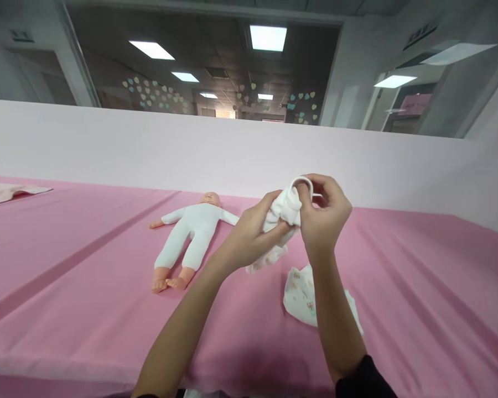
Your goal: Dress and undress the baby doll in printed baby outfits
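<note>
A bunched white baby garment (285,207) is held up between both hands, above the pink table cover. My left hand (257,229) grips its gathered body, thumb on top and fingers beneath. At the garment's looped edge, my right hand (326,213) pinches the cloth, with the thumb inside the loop. A printed end of the cloth hangs below my left hand. Under my right forearm lies a second white printed baby garment (299,296), partly hidden by the arm. To the left, a baby doll (195,221) in a white body suit lies on its back.
A pink cover (87,309) with creases spreads over the table. At the far left lies a pale folded cloth (8,192). Behind the table rises a white wall (149,146) with a large window (216,61) above it.
</note>
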`<state>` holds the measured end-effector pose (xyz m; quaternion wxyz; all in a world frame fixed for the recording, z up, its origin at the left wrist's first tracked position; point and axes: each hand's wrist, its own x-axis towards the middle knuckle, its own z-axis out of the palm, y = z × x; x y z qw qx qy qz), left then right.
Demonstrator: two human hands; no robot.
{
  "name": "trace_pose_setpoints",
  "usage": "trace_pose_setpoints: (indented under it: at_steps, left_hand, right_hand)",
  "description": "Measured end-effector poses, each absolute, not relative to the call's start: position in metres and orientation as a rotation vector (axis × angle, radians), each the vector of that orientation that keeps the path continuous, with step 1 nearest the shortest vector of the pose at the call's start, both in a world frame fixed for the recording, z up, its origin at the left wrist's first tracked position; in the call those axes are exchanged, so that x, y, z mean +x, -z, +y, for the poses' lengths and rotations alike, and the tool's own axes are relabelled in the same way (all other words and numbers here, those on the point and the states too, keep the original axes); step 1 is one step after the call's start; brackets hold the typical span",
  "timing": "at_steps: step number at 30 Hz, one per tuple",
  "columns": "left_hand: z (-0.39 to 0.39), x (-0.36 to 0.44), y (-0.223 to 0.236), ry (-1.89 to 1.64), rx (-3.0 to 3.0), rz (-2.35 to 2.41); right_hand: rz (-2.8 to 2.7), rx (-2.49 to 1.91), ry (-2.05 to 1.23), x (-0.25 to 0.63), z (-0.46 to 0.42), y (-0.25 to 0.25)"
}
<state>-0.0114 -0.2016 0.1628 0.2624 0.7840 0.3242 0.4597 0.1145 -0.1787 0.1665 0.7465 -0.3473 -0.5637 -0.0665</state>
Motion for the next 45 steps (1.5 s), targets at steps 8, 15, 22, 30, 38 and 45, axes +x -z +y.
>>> trace_pose_setpoints:
  at_steps: [8, 15, 22, 30, 38, 45]
  left_hand:
    - [-0.161, -0.023, -0.14, -1.215, 1.814, 0.686]
    - [-0.126, -0.015, -0.116, -1.321, 1.474, 0.445]
    - [-0.111, -0.03, -0.11, -1.558, 1.952, 0.906]
    - [-0.099, -0.074, -0.122, -1.721, 2.015, 1.227]
    - [-0.12, -0.082, -0.133, -1.331, 1.897, 0.939]
    - [-0.126, -0.048, -0.125, -1.412, 2.281, 1.214]
  right_hand:
    - [-1.266, -0.782, -0.027, 0.092, -0.157, -0.136]
    - [-1.415, -0.793, -0.079, 0.086, -0.134, -0.123]
    - [-1.517, -0.821, 0.012, 0.088, -0.123, -0.118]
    - [-1.446, -0.995, 0.056, 0.095, -0.113, -0.114]
    - [-1.455, -1.012, 0.099, 0.1, -0.118, -0.118]
    - [-1.48, -1.005, 0.17, 0.098, -0.123, -0.118]
